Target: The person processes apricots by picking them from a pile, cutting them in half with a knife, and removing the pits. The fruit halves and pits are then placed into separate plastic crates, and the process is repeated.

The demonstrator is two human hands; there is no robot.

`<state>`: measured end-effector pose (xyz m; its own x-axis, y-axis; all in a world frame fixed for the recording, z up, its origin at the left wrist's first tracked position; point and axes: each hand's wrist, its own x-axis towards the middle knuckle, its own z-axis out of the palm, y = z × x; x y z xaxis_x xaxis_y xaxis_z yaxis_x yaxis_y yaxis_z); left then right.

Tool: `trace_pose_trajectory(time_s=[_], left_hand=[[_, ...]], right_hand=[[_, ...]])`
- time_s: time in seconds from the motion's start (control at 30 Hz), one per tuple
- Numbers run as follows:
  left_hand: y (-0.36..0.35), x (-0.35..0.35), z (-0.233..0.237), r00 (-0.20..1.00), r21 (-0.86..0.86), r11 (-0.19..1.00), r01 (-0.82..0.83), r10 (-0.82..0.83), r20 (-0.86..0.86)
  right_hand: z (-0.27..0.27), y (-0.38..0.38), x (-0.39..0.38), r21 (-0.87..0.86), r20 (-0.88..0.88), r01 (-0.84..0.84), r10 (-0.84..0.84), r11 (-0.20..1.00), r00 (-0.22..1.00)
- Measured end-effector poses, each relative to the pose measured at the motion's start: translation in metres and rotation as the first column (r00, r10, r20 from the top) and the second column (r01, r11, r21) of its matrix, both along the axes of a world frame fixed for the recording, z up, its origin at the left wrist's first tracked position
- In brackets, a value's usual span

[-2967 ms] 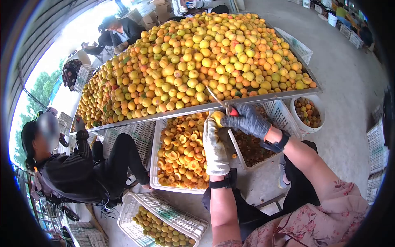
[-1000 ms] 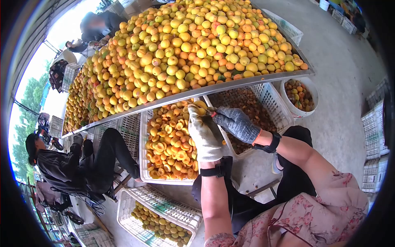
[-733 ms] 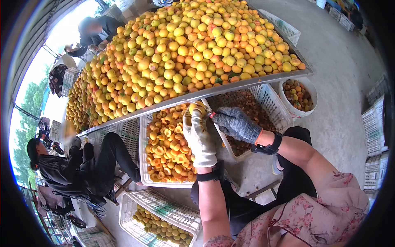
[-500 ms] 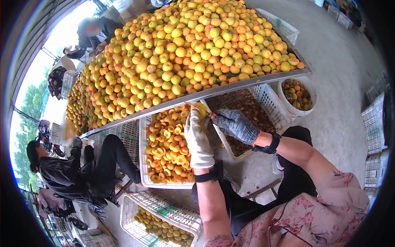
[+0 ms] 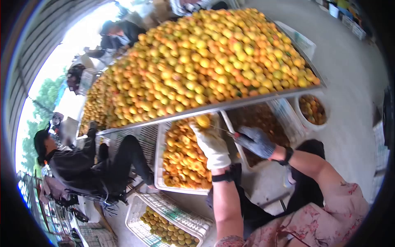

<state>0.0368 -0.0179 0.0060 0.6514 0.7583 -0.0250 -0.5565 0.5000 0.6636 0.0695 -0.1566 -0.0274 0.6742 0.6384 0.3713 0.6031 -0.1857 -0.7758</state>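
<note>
Pointing leftward, the red-handled knife (image 5: 226,131) clasped in the right hand (image 5: 256,143) faces the apricot (image 5: 203,120) the left hand (image 5: 211,143) grasps.

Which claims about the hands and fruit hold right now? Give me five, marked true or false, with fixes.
1. The left hand, in a white glove, holds a yellow apricot. True.
2. The right hand holds a slim red-handled tool. True.
3. The glove on the right hand is bright orange. False: it is grey.
4. The crate beside the left hand contains whole green fruit. False: this white crate contains halved apricots.
5. The apricots on the table lie in a single layer. False: the whole apricots are heaped in a mound on the metal-edged table.
</note>
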Motion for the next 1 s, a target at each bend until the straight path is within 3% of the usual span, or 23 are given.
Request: trace_pose_trajectory(time_s=[0.03,0.07,0.1,0.17,0.2,0.27,0.3,0.33,0.4,0.47,0.5,0.53,0.57,0.63,0.67,0.7,0.77,0.83,0.9,0.93,0.97,1.0], left_hand=[[0.008,-0.003,-0.002,1.000,-0.015,1.000,-0.020,0.020,-0.014],[0.010,-0.002,-0.009,0.998,0.069,0.997,-0.030,0.034,-0.058],[0.008,-0.001,-0.016,0.993,0.145,0.989,-0.033,0.049,-0.109],[-0.019,-0.013,-0.007,0.899,0.536,0.832,0.140,0.121,-0.421],[-0.032,-0.006,-0.017,0.880,0.691,0.702,0.172,0.206,-0.428],[-0.054,0.000,-0.023,0.852,0.907,0.372,0.198,0.392,-0.347],[-0.053,0.000,-0.021,0.859,0.934,0.287,0.212,0.402,-0.318],[-0.055,0.000,-0.020,0.855,0.945,0.280,0.167,0.436,-0.281],[-0.059,-0.001,-0.015,0.850,0.954,0.275,0.121,0.468,-0.242],[-0.064,-0.008,-0.008,0.784,0.817,0.529,0.230,0.396,-0.478],[-0.065,-0.008,-0.007,0.782,0.815,0.530,0.234,0.396,-0.482],[-0.066,-0.007,-0.006,0.762,0.747,0.628,0.219,0.368,-0.533],[-0.068,-0.008,-0.007,0.742,0.667,0.717,0.204,0.332,-0.583],[-0.065,-0.002,-0.021,0.804,0.602,0.794,0.083,0.304,-0.511],[-0.064,-0.001,-0.028,0.832,0.597,0.801,0.039,0.305,-0.464],[-0.064,-0.004,-0.033,0.854,0.581,0.814,0.005,0.299,-0.427],[-0.049,0.008,-0.068,0.977,0.259,0.961,0.091,-0.035,-0.213],[-0.042,0.004,-0.070,0.949,0.303,0.940,0.156,-0.058,-0.310],[-0.036,0.004,-0.065,0.927,-0.046,0.931,0.361,-0.364,-0.091],[-0.047,-0.003,-0.024,0.924,-0.290,0.911,0.294,-0.349,-0.159],[-0.023,-0.018,-0.038,0.763,-0.182,0.743,0.644,-0.641,0.083],[-0.025,-0.018,-0.028,0.779,-0.165,0.766,0.621,-0.626,0.025]], right_hand=[[0.005,-0.004,-0.002,0.148,-0.085,0.003,0.010,0.989,0.996],[0.011,-0.005,-0.004,0.292,-0.323,0.059,0.040,0.954,0.945],[-0.020,0.005,0.009,0.514,-0.515,0.148,0.167,0.845,0.840],[0.025,-0.001,0.015,0.278,-0.845,0.286,0.091,0.917,0.527],[0.006,0.012,0.022,0.528,-0.714,0.330,0.198,0.782,0.671],[-0.014,0.018,0.033,0.519,-0.755,0.406,0.181,0.752,0.630],[-0.012,0.019,0.033,0.489,-0.801,0.469,0.166,0.735,0.574],[-0.011,0.018,0.030,0.484,-0.806,0.474,0.163,0.736,0.569],[-0.006,0.020,0.028,0.423,-0.686,0.345,0.047,0.838,0.727],[-0.013,0.026,0.030,0.412,-0.672,0.360,0.012,0.837,0.741],[-0.014,0.029,0.030,0.407,-0.654,0.370,-0.017,0.835,0.756],[-0.014,0.031,0.031,0.367,-0.548,0.363,-0.116,0.857,0.828],[-0.014,0.031,0.031,0.359,-0.556,0.367,-0.119,0.858,0.823],[0.002,0.028,0.027,0.235,-0.145,0.318,-0.291,0.918,0.946],[0.012,0.031,0.025,0.307,-0.025,0.299,-0.306,0.904,0.952],[0.010,0.029,0.026,0.248,0.027,0.277,-0.293,0.928,0.956],[-0.004,0.035,0.030,0.274,0.107,0.270,-0.308,0.923,0.945],[0.006,0.029,0.024,0.229,0.183,0.236,-0.280,0.944,0.942],[0.017,0.027,0.023,0.198,0.334,0.224,-0.280,0.954,0.900],[0.022,0.024,0.026,0.173,0.324,0.186,-0.234,0.967,0.917],[0.026,0.020,0.029,0.155,0.315,0.146,-0.189,0.977,0.930],[0.023,0.017,0.030,0.391,0.065,0.046,-0.077,0.919,0.995]])
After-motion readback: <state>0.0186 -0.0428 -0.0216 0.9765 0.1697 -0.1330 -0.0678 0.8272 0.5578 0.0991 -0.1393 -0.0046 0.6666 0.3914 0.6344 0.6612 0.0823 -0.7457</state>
